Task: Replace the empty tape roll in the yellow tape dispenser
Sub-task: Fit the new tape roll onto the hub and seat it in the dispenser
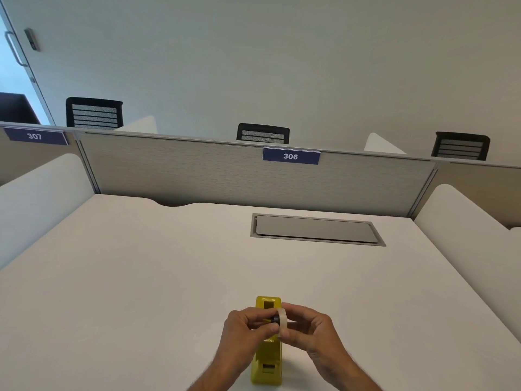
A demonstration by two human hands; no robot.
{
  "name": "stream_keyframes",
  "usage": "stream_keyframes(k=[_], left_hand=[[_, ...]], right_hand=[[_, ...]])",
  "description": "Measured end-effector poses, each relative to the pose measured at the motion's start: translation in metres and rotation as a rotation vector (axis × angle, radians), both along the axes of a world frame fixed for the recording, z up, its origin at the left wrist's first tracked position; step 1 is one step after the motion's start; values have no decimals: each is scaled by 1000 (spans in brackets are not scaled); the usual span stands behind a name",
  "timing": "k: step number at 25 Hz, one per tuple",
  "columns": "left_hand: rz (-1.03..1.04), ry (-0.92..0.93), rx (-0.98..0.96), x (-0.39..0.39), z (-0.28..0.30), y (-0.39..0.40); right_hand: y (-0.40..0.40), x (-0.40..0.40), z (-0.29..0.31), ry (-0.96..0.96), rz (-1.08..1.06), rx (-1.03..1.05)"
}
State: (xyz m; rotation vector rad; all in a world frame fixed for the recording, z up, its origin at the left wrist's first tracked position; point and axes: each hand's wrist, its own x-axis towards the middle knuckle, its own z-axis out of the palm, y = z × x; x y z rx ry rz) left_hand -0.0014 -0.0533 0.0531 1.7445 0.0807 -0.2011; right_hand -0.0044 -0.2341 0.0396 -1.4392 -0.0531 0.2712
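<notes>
I pinch tape roll (282,320) in right grip (307,328), left grip (248,324) pinching dark hub (274,319); yellow dispenser (267,359) on counter (141,277) directly beneath. Roll light, rigid: hold by outer rim.

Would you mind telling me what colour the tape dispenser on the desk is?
The tape dispenser is yellow, seen clearly in the head view.

Above the yellow plastic tape dispenser (267,359), left hand (244,328) pinches a black hub (274,319); right hand (307,327) grips the pale tape roll (282,320) around it.
</notes>
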Motion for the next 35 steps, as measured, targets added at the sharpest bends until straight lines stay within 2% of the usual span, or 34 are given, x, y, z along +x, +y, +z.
stream_keyframes(k=[8,18,24,35], left_hand=[[18,21,19,3,-8,4],[31,-82,138,16,-16,11],[26,-87,226,21,-27,11],[58,-69,260,21,-33,7]], right_hand=[[6,-3,-1,36,-30,-28],[17,13,-13,-104,-139,-432],[20,19,-18,-159,-150,-591],[23,23,-19,-197,-128,-714]])
